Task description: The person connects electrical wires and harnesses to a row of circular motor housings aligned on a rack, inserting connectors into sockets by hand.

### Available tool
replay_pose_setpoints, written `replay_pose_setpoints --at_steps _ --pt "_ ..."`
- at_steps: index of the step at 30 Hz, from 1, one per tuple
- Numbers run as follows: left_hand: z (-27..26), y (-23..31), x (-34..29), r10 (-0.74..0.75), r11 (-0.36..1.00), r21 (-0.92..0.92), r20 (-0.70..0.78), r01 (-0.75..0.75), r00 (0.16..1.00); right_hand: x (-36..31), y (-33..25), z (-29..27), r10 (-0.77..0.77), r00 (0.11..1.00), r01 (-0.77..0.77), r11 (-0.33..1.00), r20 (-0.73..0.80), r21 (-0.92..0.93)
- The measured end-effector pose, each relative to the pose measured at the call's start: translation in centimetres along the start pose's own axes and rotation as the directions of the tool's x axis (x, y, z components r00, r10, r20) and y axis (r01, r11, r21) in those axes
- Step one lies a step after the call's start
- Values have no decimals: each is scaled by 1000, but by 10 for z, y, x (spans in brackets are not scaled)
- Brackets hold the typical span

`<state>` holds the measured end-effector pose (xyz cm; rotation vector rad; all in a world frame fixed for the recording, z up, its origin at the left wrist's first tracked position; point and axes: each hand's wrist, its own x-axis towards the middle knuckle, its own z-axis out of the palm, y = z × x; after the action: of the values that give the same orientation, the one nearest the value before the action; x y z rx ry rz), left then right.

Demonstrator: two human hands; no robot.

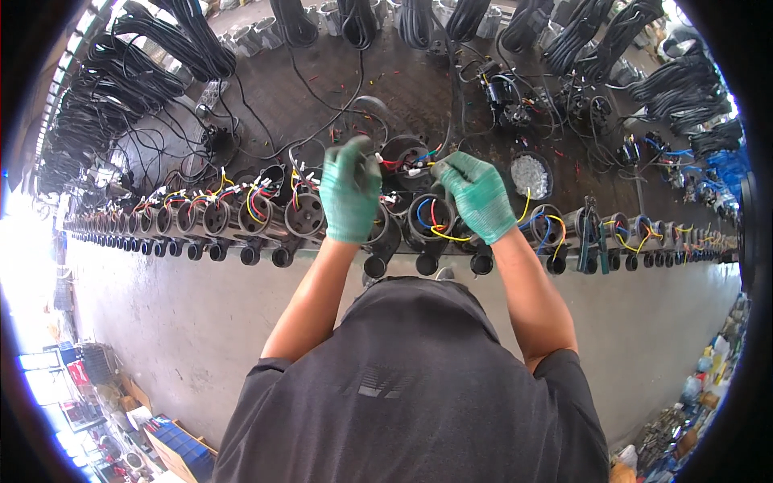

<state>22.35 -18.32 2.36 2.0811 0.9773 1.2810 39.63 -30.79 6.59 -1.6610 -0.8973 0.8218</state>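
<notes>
Head view, green knit-gloved left hand [350, 193], right hand [477, 196], round black motor housing [407, 153]

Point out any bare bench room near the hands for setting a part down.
Bare wood lies between the hanging cable bundles and the motor row, crossed by stray wires. Around both gloved hands and right of the small bowl it is crowded.

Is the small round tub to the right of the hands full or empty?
Partly filled at least: the small round tub shows a heap of pale, clear bits inside its dark rim. How deep the heap goes cannot be told.
</notes>
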Motion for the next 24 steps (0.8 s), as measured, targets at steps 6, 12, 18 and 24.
replay_pose_setpoints --at_steps 6,12,18,24 --pt "1 28 -31 -76 931 -248 585 267 808 -5 8 3 -408 886 463 736 222 -494" --pt "12 7 -40 -176 797 -339 660 499 730 -9 -13 -4 -256 908 417 494 331 -763" --pt "12 6 -34 -125 757 -342 761 557 637 -7 -23 -16 -195 889 453 506 415 -734" --pt "14 3 -38 -98 868 -291 693 402 714 -15 -24 -42 -395 903 407 661 169 -630"
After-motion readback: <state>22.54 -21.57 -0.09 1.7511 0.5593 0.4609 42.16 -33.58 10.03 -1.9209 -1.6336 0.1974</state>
